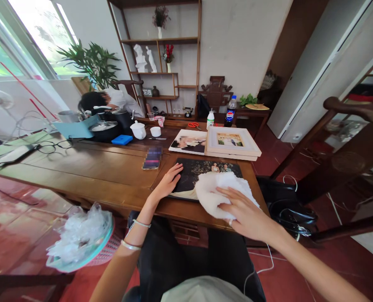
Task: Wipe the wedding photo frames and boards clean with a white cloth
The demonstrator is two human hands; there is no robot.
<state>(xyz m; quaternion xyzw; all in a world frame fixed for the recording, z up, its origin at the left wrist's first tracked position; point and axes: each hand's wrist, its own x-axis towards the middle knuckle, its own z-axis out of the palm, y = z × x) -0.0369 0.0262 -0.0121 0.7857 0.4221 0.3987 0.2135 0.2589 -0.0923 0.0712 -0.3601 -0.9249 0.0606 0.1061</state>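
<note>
A dark photo panel (189, 174) with a picture of two people lies on the wooden table in front of me. My left hand (170, 180) lies flat on its left edge, fingers stretched out and holding nothing. Over the panel's right part is a bunched white cloth (210, 193), fluffy like a towel. My right hand (239, 209) is on the cloth with its fingers bent into the folds, and the cloth hides the lower right of the panel. Behind the panel are a white-edged photo print (189, 140) and a pale framed photo (249, 144).
A phone (153, 158) lies left of the panel on the table (111, 167). Farther back stand a cola bottle (230, 112), a small white bottle (210, 119) and a white teapot (138, 131). A person (120, 100) leans at the far side. A bag-filled basket (103, 251) stands on the floor.
</note>
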